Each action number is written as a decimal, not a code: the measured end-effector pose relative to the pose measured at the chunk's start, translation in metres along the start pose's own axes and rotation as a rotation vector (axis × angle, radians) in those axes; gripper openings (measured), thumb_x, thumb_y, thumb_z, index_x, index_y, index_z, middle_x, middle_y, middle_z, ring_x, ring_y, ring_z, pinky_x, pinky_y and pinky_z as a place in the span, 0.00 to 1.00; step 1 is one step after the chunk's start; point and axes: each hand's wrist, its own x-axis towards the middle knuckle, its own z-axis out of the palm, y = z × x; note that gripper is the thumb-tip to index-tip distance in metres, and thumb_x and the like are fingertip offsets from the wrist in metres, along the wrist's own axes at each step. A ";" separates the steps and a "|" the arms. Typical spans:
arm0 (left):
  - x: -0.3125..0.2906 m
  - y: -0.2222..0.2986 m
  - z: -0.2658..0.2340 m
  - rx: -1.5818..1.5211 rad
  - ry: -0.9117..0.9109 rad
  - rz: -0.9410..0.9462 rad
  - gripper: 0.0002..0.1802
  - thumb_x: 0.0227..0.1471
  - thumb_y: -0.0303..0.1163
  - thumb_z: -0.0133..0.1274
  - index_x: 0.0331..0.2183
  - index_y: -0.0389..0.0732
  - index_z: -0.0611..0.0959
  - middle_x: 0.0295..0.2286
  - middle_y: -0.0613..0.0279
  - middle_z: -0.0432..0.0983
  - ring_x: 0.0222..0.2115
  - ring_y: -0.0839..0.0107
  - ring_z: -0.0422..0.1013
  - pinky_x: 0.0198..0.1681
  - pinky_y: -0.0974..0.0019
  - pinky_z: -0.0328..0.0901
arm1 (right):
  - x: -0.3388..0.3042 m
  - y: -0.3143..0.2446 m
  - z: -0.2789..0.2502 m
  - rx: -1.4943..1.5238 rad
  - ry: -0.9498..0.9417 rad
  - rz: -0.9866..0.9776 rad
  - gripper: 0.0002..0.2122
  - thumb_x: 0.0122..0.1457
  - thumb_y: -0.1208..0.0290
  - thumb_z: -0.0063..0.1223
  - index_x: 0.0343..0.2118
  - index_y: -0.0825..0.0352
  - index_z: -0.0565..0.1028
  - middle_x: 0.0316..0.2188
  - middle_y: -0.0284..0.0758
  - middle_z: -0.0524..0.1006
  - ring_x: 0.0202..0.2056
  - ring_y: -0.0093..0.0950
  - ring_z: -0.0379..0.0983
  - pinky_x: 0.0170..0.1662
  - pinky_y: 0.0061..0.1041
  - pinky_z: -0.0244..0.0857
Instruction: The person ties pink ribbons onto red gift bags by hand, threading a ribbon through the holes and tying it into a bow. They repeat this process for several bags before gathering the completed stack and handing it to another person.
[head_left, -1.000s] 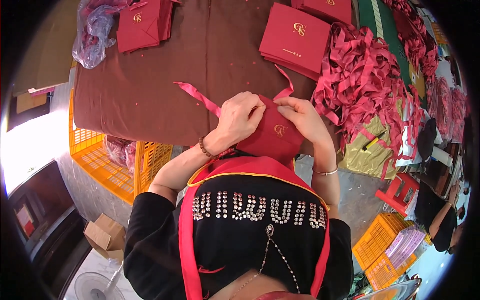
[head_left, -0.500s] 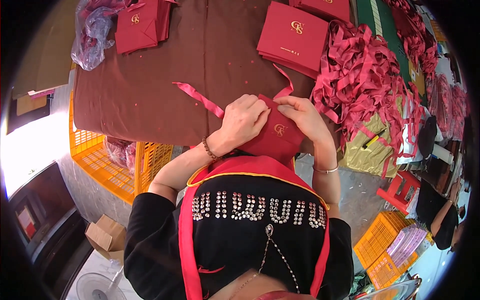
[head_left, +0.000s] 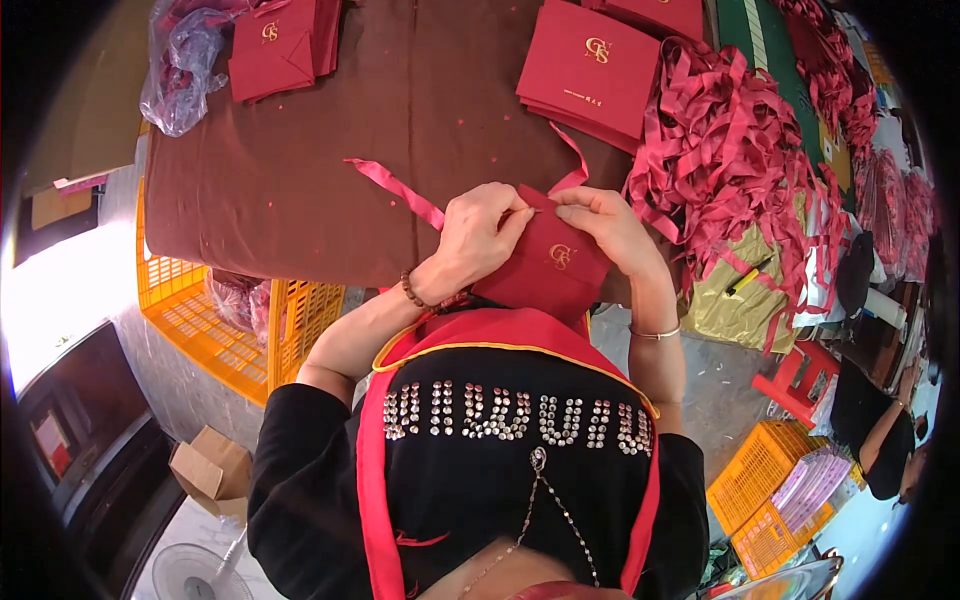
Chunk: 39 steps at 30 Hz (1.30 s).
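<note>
A small red paper bag (head_left: 550, 268) with a gold emblem lies tilted against the table's near edge, in front of my apron. My left hand (head_left: 478, 232) is closed at the bag's upper left, thumb and forefinger pinched at its top edge on a pink-red ribbon (head_left: 398, 190), whose loose tail runs out to the left. At the upper right corner, my right hand (head_left: 612, 232) pinches the bag's top edge between thumb and fingers. Another ribbon tail (head_left: 578, 158) curls up beside those fingers. The exact spot between the fingertips is partly hidden.
A stack of red bags (head_left: 590, 72) lies at the far right, beside a large heap of ribbons (head_left: 725, 150). More folded bags (head_left: 275, 55) and a clear plastic bag (head_left: 182, 75) are at the far left. Yellow crates (head_left: 215, 335) stand below the table's left edge.
My left fingers have drawn into a tighter pinch at the bag's top edge, and the left hand has shifted slightly. The bag and right hand stay nearly in place.
</note>
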 end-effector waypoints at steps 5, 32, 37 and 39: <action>0.001 -0.002 -0.003 0.005 0.031 -0.105 0.05 0.43 0.27 0.57 0.22 0.35 0.78 0.19 0.56 0.72 0.19 0.66 0.69 0.22 0.66 0.62 | 0.001 -0.004 0.003 -0.006 0.004 0.029 0.12 0.56 0.73 0.48 0.41 0.74 0.73 0.34 0.29 0.75 0.37 0.16 0.68 0.42 0.14 0.61; 0.007 0.001 0.001 0.197 -0.062 0.058 0.07 0.42 0.27 0.53 0.20 0.38 0.72 0.19 0.56 0.69 0.22 0.56 0.69 0.25 0.56 0.63 | -0.003 -0.001 0.005 0.038 -0.023 -0.010 0.13 0.57 0.76 0.48 0.44 0.74 0.71 0.35 0.29 0.74 0.37 0.15 0.67 0.42 0.15 0.61; 0.006 0.002 0.003 0.281 -0.029 0.160 0.07 0.41 0.27 0.53 0.20 0.38 0.71 0.18 0.56 0.69 0.22 0.57 0.68 0.24 0.58 0.63 | -0.002 0.001 0.006 0.007 -0.016 -0.032 0.12 0.57 0.76 0.47 0.43 0.75 0.72 0.35 0.29 0.75 0.37 0.15 0.67 0.42 0.15 0.61; 0.007 0.006 0.002 0.352 0.020 0.298 0.08 0.40 0.24 0.55 0.18 0.38 0.71 0.17 0.57 0.68 0.21 0.58 0.68 0.23 0.59 0.62 | -0.003 0.000 0.006 -0.004 -0.019 -0.032 0.12 0.57 0.77 0.47 0.43 0.75 0.72 0.36 0.29 0.75 0.37 0.15 0.67 0.42 0.15 0.61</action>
